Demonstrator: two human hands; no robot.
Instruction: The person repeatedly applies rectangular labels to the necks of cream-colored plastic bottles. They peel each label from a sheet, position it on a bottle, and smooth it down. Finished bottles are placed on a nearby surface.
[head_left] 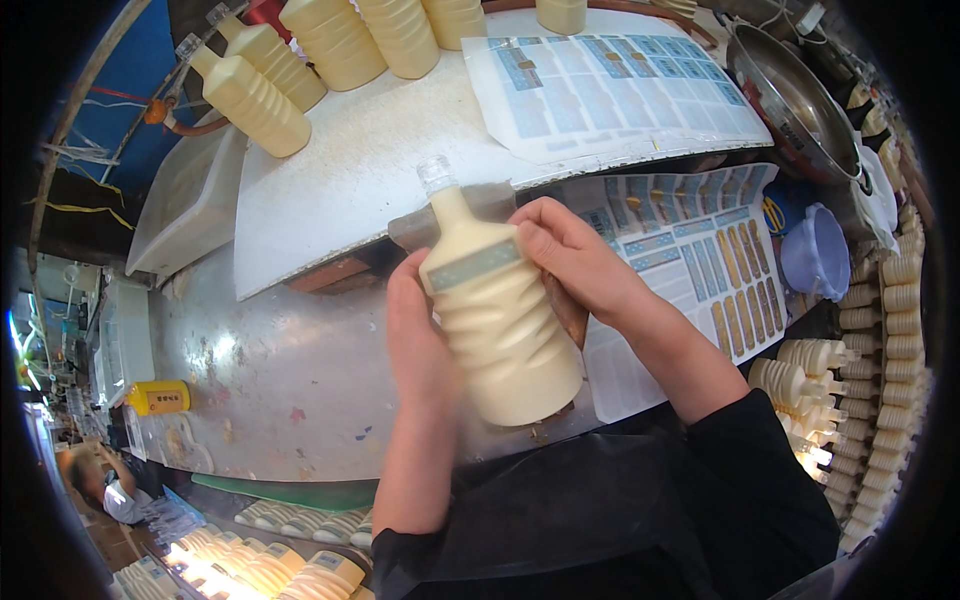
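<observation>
your left hand (415,335) is wrapped around the ribbed cream plastic bottle with a clear cap (495,320) at centre frame; your right hand (575,255), at one o'clock, is curled closed on its shoulder, thumb pressing the blue label band (472,266). uneven pressure could crease the band. label sheets (700,260) lie at two o'clock, more cream bottles (330,40) at eleven.

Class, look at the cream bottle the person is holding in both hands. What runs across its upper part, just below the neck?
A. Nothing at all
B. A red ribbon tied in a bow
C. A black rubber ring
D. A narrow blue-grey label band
D: a narrow blue-grey label band lies across the shoulder of the cream bottle, with the right hand pressing at its end and the left hand supporting the bottle's side.
</observation>
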